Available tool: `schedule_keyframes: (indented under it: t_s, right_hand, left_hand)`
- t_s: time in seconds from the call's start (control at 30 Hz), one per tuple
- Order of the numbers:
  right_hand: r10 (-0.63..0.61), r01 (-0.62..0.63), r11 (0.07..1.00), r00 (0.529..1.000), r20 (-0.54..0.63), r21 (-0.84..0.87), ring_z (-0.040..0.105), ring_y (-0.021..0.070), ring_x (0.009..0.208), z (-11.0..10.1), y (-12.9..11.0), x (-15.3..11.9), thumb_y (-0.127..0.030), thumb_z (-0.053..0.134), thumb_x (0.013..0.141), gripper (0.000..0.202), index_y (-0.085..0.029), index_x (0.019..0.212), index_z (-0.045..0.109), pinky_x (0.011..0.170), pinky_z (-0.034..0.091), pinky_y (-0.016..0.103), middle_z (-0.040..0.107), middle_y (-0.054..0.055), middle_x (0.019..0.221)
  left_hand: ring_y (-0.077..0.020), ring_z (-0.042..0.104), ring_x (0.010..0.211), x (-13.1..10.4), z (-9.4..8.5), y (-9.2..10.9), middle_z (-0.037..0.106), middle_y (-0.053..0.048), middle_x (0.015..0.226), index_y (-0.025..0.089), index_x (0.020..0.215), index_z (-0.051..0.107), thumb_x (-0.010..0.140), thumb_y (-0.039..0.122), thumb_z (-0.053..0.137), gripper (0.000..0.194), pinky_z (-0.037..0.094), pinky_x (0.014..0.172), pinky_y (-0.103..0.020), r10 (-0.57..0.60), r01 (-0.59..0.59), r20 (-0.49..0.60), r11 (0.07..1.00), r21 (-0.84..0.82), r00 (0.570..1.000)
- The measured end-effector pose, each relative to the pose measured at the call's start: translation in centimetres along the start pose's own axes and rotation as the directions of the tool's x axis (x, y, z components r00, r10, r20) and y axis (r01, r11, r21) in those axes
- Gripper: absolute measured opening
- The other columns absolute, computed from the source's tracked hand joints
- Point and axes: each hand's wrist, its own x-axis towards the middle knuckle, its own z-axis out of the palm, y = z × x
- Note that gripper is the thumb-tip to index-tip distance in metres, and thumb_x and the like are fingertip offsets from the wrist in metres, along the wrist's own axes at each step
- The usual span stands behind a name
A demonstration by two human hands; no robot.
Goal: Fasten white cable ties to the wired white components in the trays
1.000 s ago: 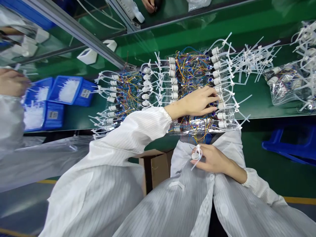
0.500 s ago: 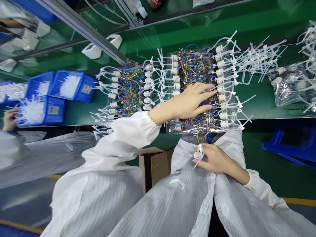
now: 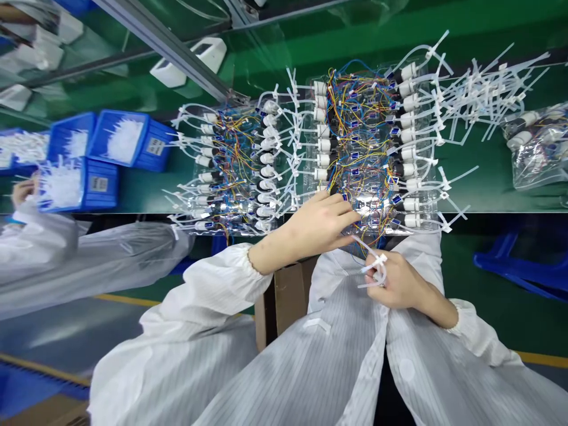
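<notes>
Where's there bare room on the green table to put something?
Bare table shows below the loose zip ties, left of the clear bag. Another patch lies between the blue boxes and left wire pile. That pile and the right wire pile are crowded.

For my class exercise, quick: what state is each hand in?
Left hand: partly curled; whether it grips anything cannot be told.
Right hand: closed, holding a white cable tie.

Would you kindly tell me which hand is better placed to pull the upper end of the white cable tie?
Probably the left hand: it is right by the upper end of the white cable tie, while the right hand holds the tie lower down, so seems better suited to steadying it.
</notes>
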Motion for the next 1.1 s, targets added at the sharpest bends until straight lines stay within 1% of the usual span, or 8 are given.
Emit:
schedule_keyframes:
  t_s: [0.17, 0.43, 0.57, 0.67, 0.73, 0.83, 0.93, 1.1]
  right_hand:
    - [0.018, -0.017, 1.000, 0.996, 0.087, -0.013, 0.061, 0.0136, 0.063, 0.8, -0.3, 0.1, -0.016, 0.071, 0.082, 0.019, -0.026, 0.082, 0.055, 0.065, 0.049, 0.028, 0.062, -0.006, 0.076]
    - [0.027, -0.024, 0.999, 0.997, 0.067, -0.034, 0.059, 0.0137, 0.061, 1.1, -0.1, -0.4, -0.017, 0.072, 0.082, 0.019, -0.026, 0.081, 0.056, 0.062, 0.047, 0.027, 0.062, -0.005, 0.076]
    - [0.003, -0.004, 1.000, 0.998, 0.056, 0.005, 0.062, 0.0133, 0.062, 1.0, -0.2, -0.2, -0.016, 0.070, 0.082, 0.018, -0.026, 0.082, 0.055, 0.064, 0.049, 0.026, 0.063, -0.005, 0.076]
    - [0.006, -0.007, 1.000, 0.998, 0.060, 0.020, 0.056, 0.0120, 0.059, 1.1, -0.4, 0.0, -0.016, 0.069, 0.081, 0.020, -0.027, 0.081, 0.052, 0.061, 0.045, 0.026, 0.058, -0.007, 0.074]
    - [0.019, -0.021, 0.999, 0.998, 0.068, 0.031, 0.050, 0.0108, 0.057, 1.2, -0.5, 0.0, -0.016, 0.069, 0.080, 0.024, -0.027, 0.081, 0.048, 0.057, 0.040, 0.026, 0.054, -0.008, 0.073]
    - [0.011, -0.013, 0.999, 0.999, 0.049, 0.039, 0.041, 0.0100, 0.055, 1.2, -0.4, 0.0, -0.016, 0.068, 0.081, 0.027, -0.028, 0.081, 0.044, 0.055, 0.033, 0.026, 0.049, -0.008, 0.072]
    - [0.003, -0.004, 0.999, 1.000, 0.029, 0.033, 0.045, 0.0103, 0.057, 1.1, -0.3, 0.0, -0.017, 0.067, 0.083, 0.024, -0.027, 0.082, 0.046, 0.057, 0.036, 0.026, 0.051, -0.008, 0.074]
    - [0.001, -0.002, 1.000, 0.999, 0.034, 0.019, 0.048, 0.0119, 0.059, 0.8, -0.1, 0.1, -0.018, 0.068, 0.083, 0.022, -0.027, 0.081, 0.048, 0.059, 0.037, 0.028, 0.053, -0.007, 0.074]
  left_hand:
    - [-0.0314, 0.073, 0.107, 0.9, 1.0, 1.1, 0.082, -0.011, 0.108, 0.019, 0.108, 0.084, 0.111, 0.049, 0.095, 0.032, 0.044, 0.091, -0.043, -0.033, 0.037, -0.034, 0.993, 0.113, 0.999]
    - [-0.0286, 0.072, 0.099, 1.1, 1.0, 0.6, 0.078, -0.008, 0.102, 0.020, 0.108, 0.084, 0.113, 0.033, 0.089, 0.015, 0.042, 0.087, -0.043, -0.020, 0.021, -0.021, 0.998, 0.057, 1.000]
    - [-0.0304, 0.073, 0.098, 1.5, 1.1, 1.3, 0.079, -0.010, 0.100, 0.018, 0.108, 0.085, 0.111, 0.041, 0.089, 0.024, 0.043, 0.085, -0.043, -0.051, 0.056, -0.064, 0.994, 0.089, 0.997]
    - [-0.0310, 0.075, 0.096, 1.9, 1.2, 1.7, 0.080, -0.010, 0.099, 0.017, 0.106, 0.086, 0.113, 0.044, 0.086, 0.028, 0.045, 0.083, -0.044, -0.079, 0.088, -0.092, 0.991, 0.096, 0.993]
    - [-0.0299, 0.076, 0.095, 2.0, 0.9, 1.7, 0.081, -0.010, 0.099, 0.018, 0.104, 0.087, 0.115, 0.041, 0.082, 0.026, 0.046, 0.083, -0.044, -0.114, 0.117, -0.091, 0.992, 0.036, 0.989]
    - [-0.0269, 0.078, 0.095, 1.8, 0.0, 1.1, 0.082, -0.008, 0.101, 0.020, 0.102, 0.088, 0.115, 0.034, 0.077, 0.022, 0.050, 0.084, -0.041, -0.160, 0.150, -0.054, 0.978, -0.146, 0.986]
    - [-0.0254, 0.080, 0.096, 1.4, -1.0, 0.3, 0.084, -0.008, 0.104, 0.021, 0.104, 0.091, 0.115, 0.029, 0.073, 0.022, 0.056, 0.089, -0.040, -0.177, 0.158, -0.044, 0.947, -0.279, 0.983]
    - [-0.0259, 0.084, 0.102, 1.1, -1.6, -0.2, 0.089, -0.010, 0.110, 0.021, 0.106, 0.093, 0.118, 0.027, 0.067, 0.029, 0.061, 0.096, -0.040, -0.176, 0.141, -0.059, 0.915, -0.377, 0.983]
